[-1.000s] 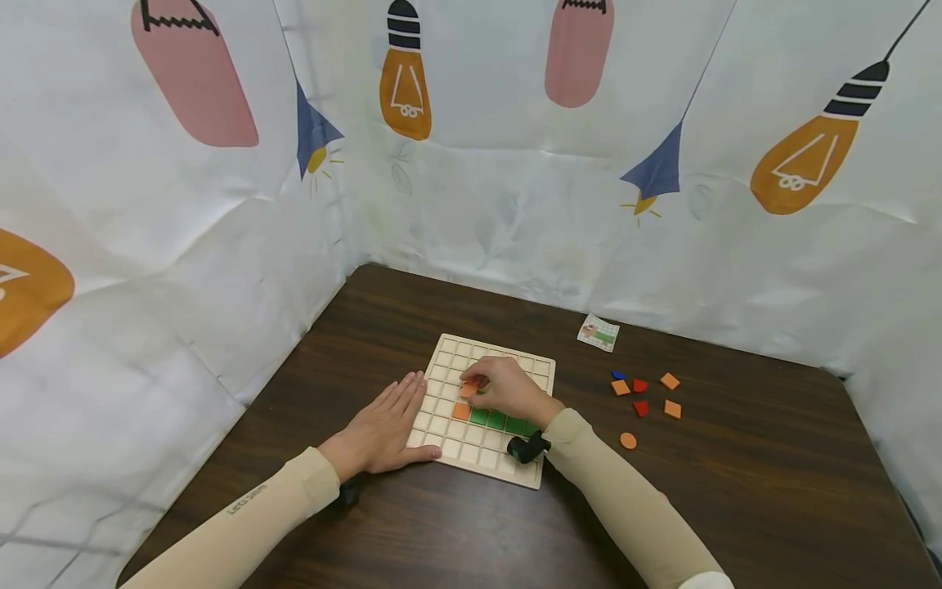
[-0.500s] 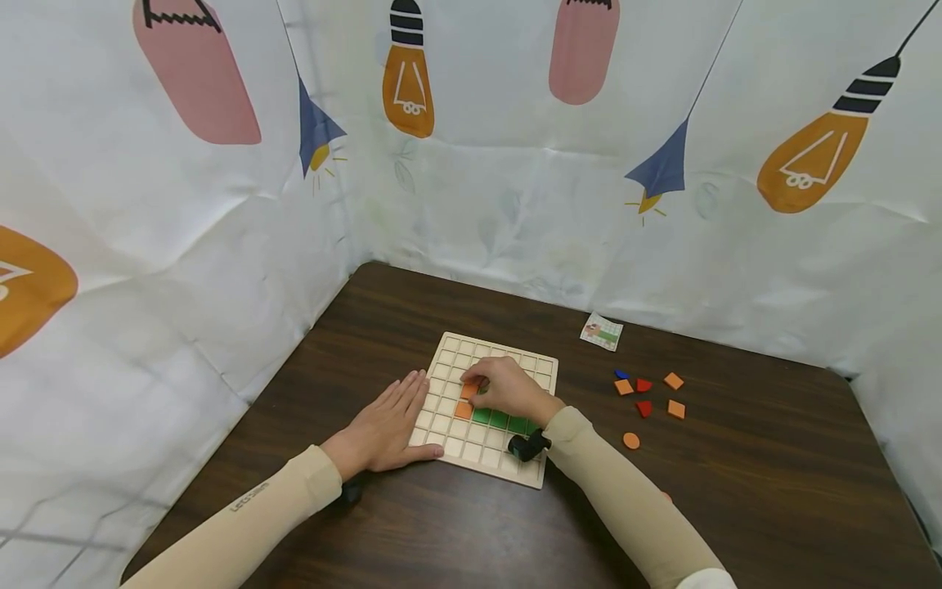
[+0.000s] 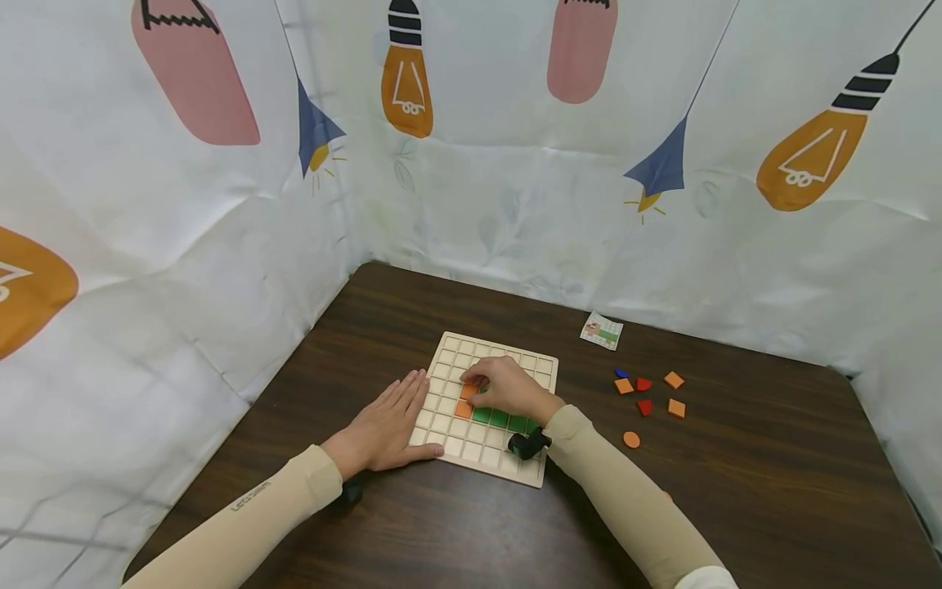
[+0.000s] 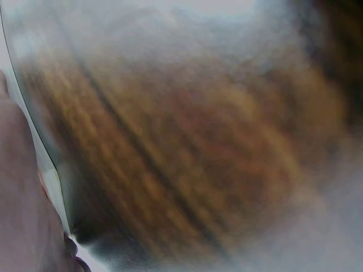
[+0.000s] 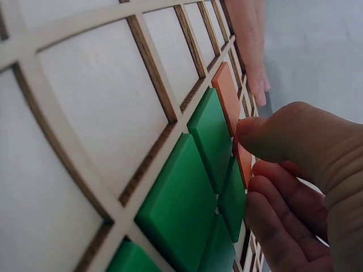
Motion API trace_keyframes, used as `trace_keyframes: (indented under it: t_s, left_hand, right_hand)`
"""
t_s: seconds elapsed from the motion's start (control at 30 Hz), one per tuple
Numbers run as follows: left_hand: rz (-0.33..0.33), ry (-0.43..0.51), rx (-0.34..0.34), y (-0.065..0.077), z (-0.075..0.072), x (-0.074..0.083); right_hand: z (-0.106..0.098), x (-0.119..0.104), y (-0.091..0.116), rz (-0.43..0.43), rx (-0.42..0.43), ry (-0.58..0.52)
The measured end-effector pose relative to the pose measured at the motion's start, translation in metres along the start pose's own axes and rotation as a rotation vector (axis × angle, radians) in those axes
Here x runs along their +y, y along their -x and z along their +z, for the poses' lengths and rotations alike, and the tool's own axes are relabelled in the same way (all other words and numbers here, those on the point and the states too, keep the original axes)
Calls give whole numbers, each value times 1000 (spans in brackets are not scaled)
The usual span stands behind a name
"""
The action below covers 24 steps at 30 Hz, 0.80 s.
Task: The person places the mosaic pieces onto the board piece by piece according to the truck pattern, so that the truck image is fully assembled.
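Note:
A pale wooden grid board [image 3: 456, 449] lies on the table, with green square tiles [image 5: 181, 198] in several of its cells. My left hand [image 3: 383, 425] rests flat with straight fingers along the board's left edge. Over the board, my right hand [image 3: 511, 388] pinches an orange square tile [image 5: 244, 163] between thumb and fingers, at a cell beside the green tiles. Another orange square tile [image 3: 463, 409] sits in the neighbouring cell nearer to me. The right hand covers part of the green tiles in the head view. Only blurred brown surface and some skin show in the left wrist view.
Right of the board lie loose orange squares [image 3: 676, 408], red pieces [image 3: 643, 407], an orange disc [image 3: 630, 440] and a blue piece [image 3: 621, 374]. A small printed picture card [image 3: 602, 331] lies behind them. White patterned cloth [image 3: 486, 213] hangs along the table's back and left.
Both hands have stayed almost in place, the left flat and the right pinching the orange tile. That tile seems to have settled slightly into line with its cell.

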<state>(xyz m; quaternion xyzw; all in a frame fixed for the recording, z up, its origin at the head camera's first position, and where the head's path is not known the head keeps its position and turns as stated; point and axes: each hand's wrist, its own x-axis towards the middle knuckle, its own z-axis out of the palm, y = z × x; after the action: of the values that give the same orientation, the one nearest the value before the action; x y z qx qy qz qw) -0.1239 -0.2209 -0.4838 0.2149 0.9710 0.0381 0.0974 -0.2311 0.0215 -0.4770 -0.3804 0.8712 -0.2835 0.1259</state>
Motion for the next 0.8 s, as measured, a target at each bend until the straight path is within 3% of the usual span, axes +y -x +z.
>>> trace_keyframes:
  t_s: [0.33, 0.6, 0.8]
  left_hand:
    - [3, 11, -2, -1, 0, 5]
    - [6, 11, 24, 0, 1, 3]
    - [5, 15, 23, 1, 1, 3]
  right_hand:
    - [-8, 7, 17, 16, 38, -31]
    - [-25, 21, 37, 36, 77, -101]
    - [-38, 33, 53, 64, 136, -61]
